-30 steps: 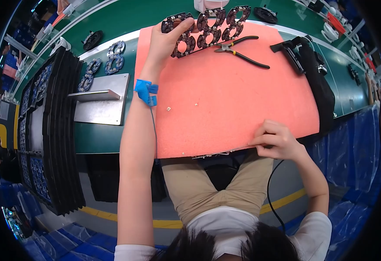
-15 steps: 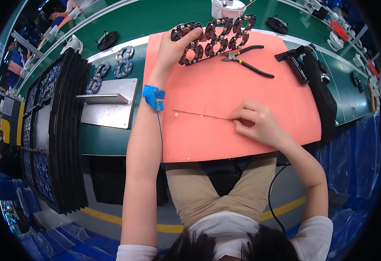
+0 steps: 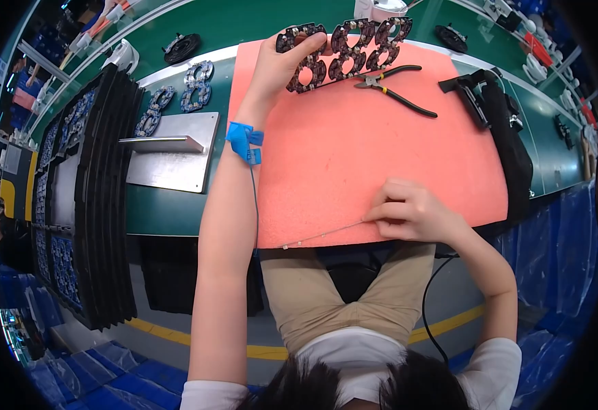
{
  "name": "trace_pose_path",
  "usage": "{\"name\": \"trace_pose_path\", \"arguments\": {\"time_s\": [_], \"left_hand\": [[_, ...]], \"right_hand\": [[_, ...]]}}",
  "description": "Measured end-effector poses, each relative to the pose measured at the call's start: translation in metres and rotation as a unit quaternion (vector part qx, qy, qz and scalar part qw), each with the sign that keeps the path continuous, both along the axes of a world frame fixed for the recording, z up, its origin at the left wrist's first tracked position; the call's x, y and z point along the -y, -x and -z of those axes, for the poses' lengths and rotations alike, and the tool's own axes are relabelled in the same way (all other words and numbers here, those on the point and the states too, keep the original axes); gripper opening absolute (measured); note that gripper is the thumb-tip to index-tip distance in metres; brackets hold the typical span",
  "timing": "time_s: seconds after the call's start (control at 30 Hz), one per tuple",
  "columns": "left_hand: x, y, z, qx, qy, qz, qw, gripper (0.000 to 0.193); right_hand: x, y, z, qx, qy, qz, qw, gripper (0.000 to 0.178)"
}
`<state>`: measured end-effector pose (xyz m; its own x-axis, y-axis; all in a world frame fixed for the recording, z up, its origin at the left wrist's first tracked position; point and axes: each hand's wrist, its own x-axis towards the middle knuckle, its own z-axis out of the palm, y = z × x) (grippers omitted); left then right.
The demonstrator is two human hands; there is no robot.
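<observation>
My left hand [image 3: 278, 65] grips the left end of a dark panel of circuit boards [image 3: 355, 49] shaped like figure eights, holding it tilted up over the far part of the pink foam mat [image 3: 319, 157]. The thumb lies across its face. Near the mat's front edge, my right hand [image 3: 412, 212] pinches one end of a thin strip [image 3: 343, 227]. The strip slants down to the left, low over or touching the mat. Small pale bits [image 3: 300, 243] lie along its far end at the mat's edge. Cutting pliers [image 3: 405, 102] with black-and-yellow handles rest open beside the panel.
A blue wrist strap [image 3: 246, 143] with a cord circles my left wrist. To the left stand a metal plate [image 3: 176, 171] with an upright flange, blue figure-eight boards [image 3: 196, 85] and stacked black trays [image 3: 104, 205]. A black device [image 3: 477, 102] lies on the mat's right edge.
My right hand has moved toward me with the strip, from mid-mat to the front edge. The small pale bits now lie at that edge. My left hand still holds the panel.
</observation>
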<state>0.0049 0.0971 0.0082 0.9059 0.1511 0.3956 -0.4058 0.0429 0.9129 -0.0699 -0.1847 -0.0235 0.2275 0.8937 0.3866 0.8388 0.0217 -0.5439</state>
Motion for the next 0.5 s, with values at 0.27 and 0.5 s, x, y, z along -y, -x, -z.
{"name": "trace_pose_path", "arguments": {"time_s": [0.27, 0.5], "left_hand": [[-0.003, -0.005, 0.006, -0.024, -0.012, -0.02, 0.999, 0.019], [0.006, 0.002, 0.003, -0.049, 0.003, -0.037, 0.998, 0.014]], "right_hand": [[0.032, 0.019, -0.001, 0.032, 0.006, -0.012, 0.999, 0.024], [0.056, 0.033, 0.005, 0.197, 0.021, -0.045, 0.979, 0.031]]}}
